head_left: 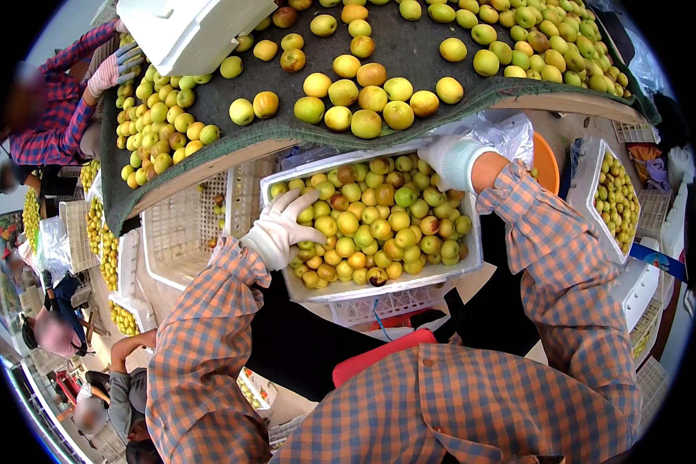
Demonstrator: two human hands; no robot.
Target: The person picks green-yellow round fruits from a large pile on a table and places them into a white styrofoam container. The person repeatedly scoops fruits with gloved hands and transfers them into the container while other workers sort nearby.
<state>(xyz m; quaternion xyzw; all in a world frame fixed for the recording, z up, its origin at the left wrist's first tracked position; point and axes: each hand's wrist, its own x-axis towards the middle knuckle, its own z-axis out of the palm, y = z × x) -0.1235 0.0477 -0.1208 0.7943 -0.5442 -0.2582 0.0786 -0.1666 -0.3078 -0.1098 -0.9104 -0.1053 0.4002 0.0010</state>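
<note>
A white foam box (479,259) full of small, round yellow-green fruits (379,224) stands in front of me, below the table's near edge. Some of the fruits have reddish-brown patches. My left hand (280,224), in a white glove, is open, its spread fingers lying over the fruits at the box's left side. At the far right corner of the box is my right hand (448,160), in a white glove with a pale blue cuff. Its fingers bend down by the rim and are partly hidden, so their grip cannot be made out.
A table (232,89) covered in dark cloth holds loose fruits beyond the box. A co-worker's gloved hand (116,69) is beside a tipped white box (197,35). An empty crate (182,240) stands left, an orange tub (547,164) and another fruit-filled box (595,193) right.
</note>
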